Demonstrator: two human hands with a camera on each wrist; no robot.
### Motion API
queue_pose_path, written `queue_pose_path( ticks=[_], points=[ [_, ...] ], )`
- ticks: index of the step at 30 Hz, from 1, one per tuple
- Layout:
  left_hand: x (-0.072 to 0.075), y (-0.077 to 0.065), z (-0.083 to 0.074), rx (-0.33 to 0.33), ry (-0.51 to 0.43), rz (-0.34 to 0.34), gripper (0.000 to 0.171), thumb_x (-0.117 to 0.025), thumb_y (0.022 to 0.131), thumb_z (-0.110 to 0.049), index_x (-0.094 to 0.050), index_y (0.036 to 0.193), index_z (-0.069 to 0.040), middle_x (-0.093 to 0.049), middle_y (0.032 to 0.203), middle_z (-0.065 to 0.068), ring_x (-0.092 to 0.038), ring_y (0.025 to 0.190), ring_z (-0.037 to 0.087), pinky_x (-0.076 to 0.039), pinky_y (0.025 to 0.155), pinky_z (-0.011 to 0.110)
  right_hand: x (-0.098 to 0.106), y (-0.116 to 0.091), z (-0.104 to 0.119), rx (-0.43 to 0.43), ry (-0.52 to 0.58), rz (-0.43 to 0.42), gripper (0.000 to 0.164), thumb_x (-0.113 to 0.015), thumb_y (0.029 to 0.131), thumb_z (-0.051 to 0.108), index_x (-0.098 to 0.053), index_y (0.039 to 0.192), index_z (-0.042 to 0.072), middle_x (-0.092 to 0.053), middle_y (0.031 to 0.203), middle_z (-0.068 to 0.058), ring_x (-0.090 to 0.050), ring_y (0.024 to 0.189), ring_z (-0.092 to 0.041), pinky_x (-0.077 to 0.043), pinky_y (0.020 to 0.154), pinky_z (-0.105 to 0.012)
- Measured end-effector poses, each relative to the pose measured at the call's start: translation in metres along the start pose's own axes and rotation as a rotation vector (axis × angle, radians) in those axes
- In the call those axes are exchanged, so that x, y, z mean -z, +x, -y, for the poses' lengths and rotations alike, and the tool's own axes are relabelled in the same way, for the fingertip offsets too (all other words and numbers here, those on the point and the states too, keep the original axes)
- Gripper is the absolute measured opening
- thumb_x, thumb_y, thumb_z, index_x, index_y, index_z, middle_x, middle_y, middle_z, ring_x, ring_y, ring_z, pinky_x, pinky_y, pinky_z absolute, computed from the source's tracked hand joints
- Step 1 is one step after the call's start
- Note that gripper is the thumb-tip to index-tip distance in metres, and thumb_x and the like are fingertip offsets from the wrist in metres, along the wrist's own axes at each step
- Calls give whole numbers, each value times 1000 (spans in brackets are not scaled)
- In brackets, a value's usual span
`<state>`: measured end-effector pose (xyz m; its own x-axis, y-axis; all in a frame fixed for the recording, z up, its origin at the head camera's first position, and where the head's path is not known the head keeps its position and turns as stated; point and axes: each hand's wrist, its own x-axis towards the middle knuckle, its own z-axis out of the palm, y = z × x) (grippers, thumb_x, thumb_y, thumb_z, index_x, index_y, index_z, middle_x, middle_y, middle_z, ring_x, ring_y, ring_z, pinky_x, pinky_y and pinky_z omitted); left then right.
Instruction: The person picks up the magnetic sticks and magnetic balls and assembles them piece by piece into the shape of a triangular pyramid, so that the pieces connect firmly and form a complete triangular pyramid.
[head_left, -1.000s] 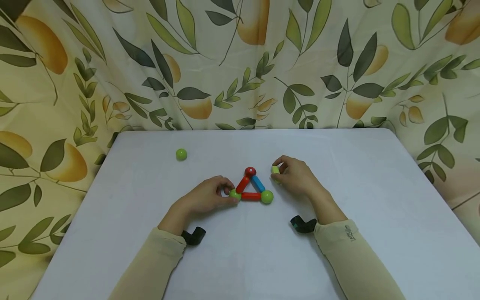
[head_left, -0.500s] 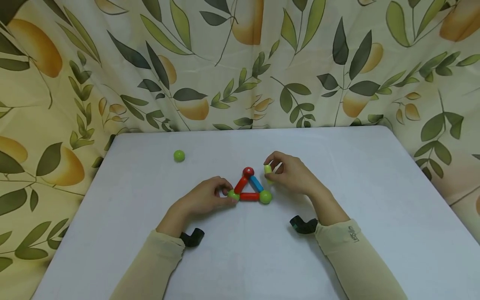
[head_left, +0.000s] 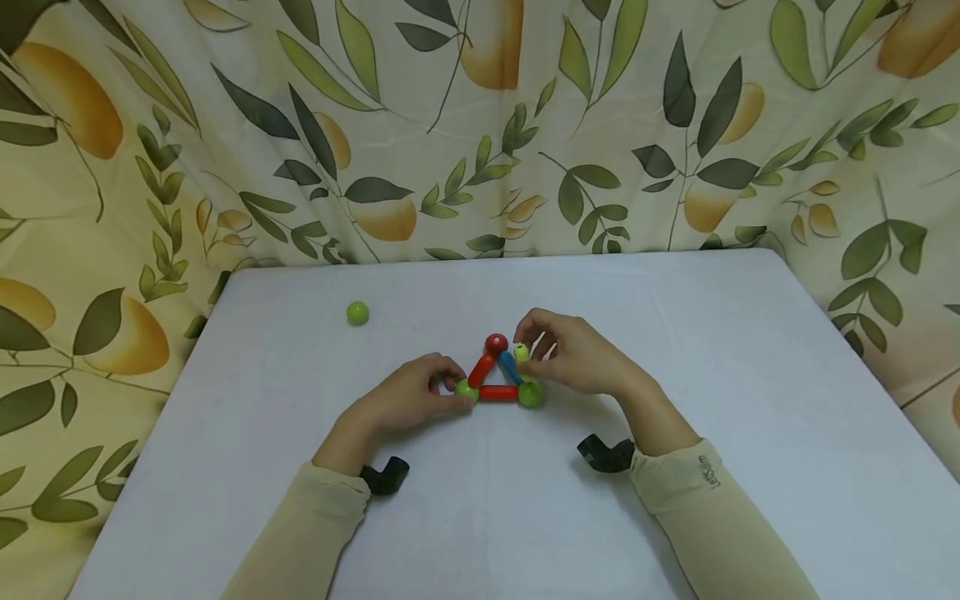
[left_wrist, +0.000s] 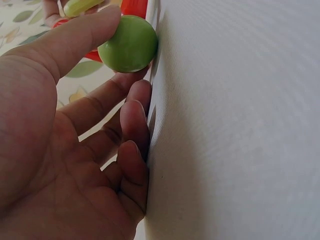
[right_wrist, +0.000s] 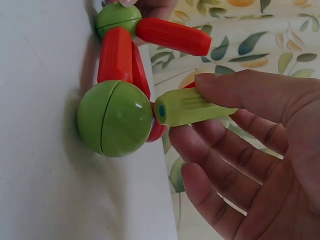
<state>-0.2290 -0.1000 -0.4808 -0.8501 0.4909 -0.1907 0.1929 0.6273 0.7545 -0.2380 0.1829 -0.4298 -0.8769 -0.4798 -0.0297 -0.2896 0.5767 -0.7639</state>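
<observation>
A triangle of magnetic balls and rods lies on the table: green balls at the left (head_left: 467, 390) and right (head_left: 531, 395), a red ball (head_left: 497, 344) at the far corner, a red rod (head_left: 498, 393) in front and a blue rod (head_left: 507, 365) on the right. My left hand (head_left: 412, 392) pinches the left ball between thumb and fingers. A red rod (right_wrist: 175, 36) stands up from that ball in the right wrist view. My right hand (head_left: 573, 354) pinches a yellow-green rod (right_wrist: 187, 106), its lower end just above the right ball; I cannot tell whether they touch.
A loose green ball (head_left: 357, 313) lies at the back left of the white table (head_left: 480, 517). Behind the table hangs a leaf-and-fruit patterned curtain (head_left: 495, 125). Black wrist devices (head_left: 386, 476) show at both cuffs.
My right hand has moved left and brought the yellow-green rod over the right green ball. My left hand stays at the left ball.
</observation>
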Motion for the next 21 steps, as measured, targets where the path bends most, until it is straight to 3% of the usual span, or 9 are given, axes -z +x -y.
queue_pose_path(
  ticks=[10,21],
  points=[
    [4,1,-1,0,23,-14,34,-82,88,-42,-69,114,-24,-62,100,-5,-56,91,18,-47,77,33,-2,5,3,35,-24,30,27,-81,88,11,-66,109,18,-69,95,0,-66,90,-19,-54,78,-37],
    [1,1,3,-7,6,-5,35,-81,89,-40,-69,117,-21,-62,102,-4,-56,90,17,-47,78,32,-7,4,2,18,-27,23,27,-82,86,12,-70,109,18,-70,99,1,-65,93,-19,-54,78,-35]
  ],
)
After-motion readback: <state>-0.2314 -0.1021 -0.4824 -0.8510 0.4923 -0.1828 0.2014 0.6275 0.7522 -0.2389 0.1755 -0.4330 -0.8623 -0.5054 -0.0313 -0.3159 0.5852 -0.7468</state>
